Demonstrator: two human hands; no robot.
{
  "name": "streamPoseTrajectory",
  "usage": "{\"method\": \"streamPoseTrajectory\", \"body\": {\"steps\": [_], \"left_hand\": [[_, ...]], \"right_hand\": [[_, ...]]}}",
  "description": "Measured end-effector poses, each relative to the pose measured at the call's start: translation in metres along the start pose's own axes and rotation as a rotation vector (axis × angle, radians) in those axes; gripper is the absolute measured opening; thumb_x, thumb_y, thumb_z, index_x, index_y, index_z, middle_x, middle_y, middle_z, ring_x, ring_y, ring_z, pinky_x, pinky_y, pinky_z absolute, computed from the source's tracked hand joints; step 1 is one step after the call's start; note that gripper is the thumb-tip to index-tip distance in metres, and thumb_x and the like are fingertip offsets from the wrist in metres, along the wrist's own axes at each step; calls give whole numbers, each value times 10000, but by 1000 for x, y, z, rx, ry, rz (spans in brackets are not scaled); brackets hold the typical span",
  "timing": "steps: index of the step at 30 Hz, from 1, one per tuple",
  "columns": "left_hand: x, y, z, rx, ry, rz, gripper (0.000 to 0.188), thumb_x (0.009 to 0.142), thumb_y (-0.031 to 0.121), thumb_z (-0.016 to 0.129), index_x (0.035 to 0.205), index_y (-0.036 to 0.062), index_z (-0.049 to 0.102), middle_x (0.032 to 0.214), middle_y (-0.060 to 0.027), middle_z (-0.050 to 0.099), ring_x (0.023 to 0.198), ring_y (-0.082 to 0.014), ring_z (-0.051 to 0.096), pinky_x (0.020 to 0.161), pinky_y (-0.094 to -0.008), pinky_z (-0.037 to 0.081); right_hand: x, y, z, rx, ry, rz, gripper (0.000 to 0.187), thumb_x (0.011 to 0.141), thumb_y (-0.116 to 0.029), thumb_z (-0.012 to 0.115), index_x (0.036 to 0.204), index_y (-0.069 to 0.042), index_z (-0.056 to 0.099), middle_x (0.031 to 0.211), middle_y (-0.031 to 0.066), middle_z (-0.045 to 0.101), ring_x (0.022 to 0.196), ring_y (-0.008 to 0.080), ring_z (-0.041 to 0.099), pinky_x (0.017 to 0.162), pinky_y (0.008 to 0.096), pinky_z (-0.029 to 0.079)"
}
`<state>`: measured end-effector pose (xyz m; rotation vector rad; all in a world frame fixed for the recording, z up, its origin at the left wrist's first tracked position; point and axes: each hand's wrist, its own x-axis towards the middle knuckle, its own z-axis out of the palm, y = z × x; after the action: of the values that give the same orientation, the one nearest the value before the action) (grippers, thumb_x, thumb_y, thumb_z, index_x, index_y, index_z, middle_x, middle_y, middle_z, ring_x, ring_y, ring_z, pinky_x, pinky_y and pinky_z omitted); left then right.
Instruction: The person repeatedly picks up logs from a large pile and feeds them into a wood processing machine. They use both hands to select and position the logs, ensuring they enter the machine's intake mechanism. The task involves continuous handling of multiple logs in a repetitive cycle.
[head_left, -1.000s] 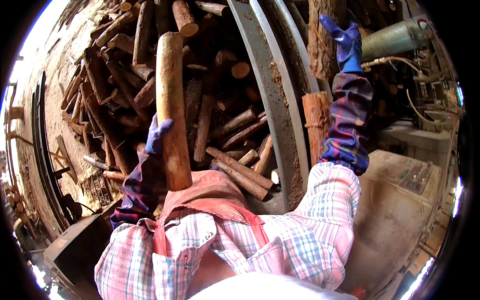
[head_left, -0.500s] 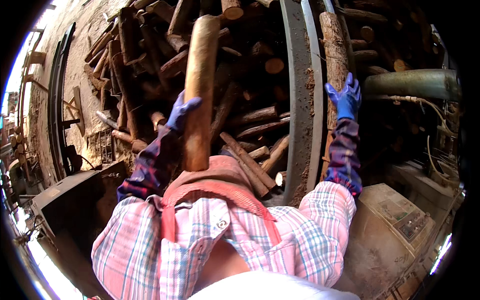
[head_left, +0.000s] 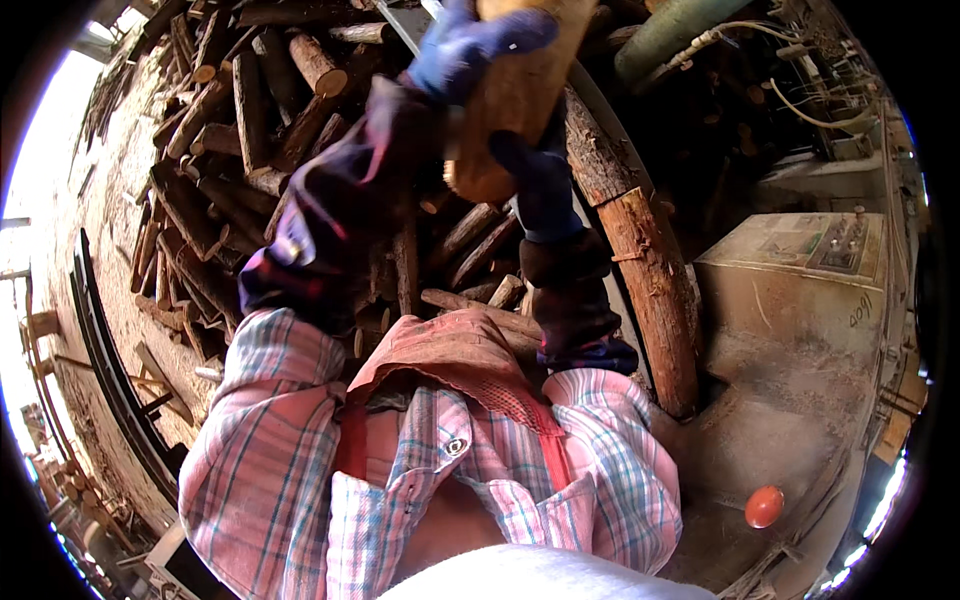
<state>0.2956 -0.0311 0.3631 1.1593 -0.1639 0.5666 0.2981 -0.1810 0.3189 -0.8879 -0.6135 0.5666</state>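
Note:
A pale, peeled log (head_left: 520,85) is raised ahead of me, slanting up past the top edge of the picture. My left hand (head_left: 468,55), in a blue glove and a little blurred, is closed on its upper left side. Lower down, my right hand (head_left: 540,185), also gloved, grips it from the right near its lower end; some of those fingers are in shadow. Close to my right arm, bark-covered logs (head_left: 635,260) lie end to end along the metal channel (head_left: 628,165).
Rough cut logs (head_left: 200,215) are heaped ahead and to the left against a pale wall. At right stands a dusty machine cabinet (head_left: 790,265) with controls. Beyond it are a green cylinder (head_left: 660,40) and hoses. A red round object (head_left: 765,507) sits lower right.
The peeled log has swung from upright on my left to the upper middle, higher up. My right hand has left the bark-covered log and taken hold of it. My view has turned right.

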Motion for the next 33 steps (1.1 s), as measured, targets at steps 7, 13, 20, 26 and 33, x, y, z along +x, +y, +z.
{"method": "streamPoseTrajectory", "body": {"steps": [7,13,20,26,33], "left_hand": [[-81,-245,-72,955,-168,111,368,790,274,683,1149,228,613,843,-161,634,762,-308,642,647,-395,507],[-59,-176,-3,258,186,-531,545,813,295,694,1188,-63,524,951,-109,653,864,-204,609,799,-324,474],[-54,-10,-83,237,268,-164,654,834,257,697,1332,-29,386,1276,-175,506,1186,-235,487,1001,-340,402],[-238,-6,-184,701,630,-630,517,842,320,649,1211,-14,510,1087,-65,572,1007,-144,521,889,-283,417],[-569,-46,-173,534,1189,-1060,486,828,326,666,1142,-34,572,913,-81,640,865,-175,582,796,-295,471]], "right_hand": [[-89,120,-81,148,411,319,701,816,-145,663,1399,-72,281,1251,93,471,1097,194,514,923,329,449],[-75,60,-85,-18,326,271,665,821,-125,625,1394,-60,294,1263,87,455,1111,205,501,925,332,442],[147,47,-78,-308,26,-94,800,673,-178,796,1326,-23,362,1188,83,496,1035,198,500,908,337,426],[329,44,-112,-943,-1,-301,694,658,-293,819,1203,-13,493,1058,94,600,890,227,583,817,356,470],[311,177,-162,-2014,-6,464,1091,578,-607,739,1436,-182,215,1299,225,480,1184,405,483,974,513,398]]}}
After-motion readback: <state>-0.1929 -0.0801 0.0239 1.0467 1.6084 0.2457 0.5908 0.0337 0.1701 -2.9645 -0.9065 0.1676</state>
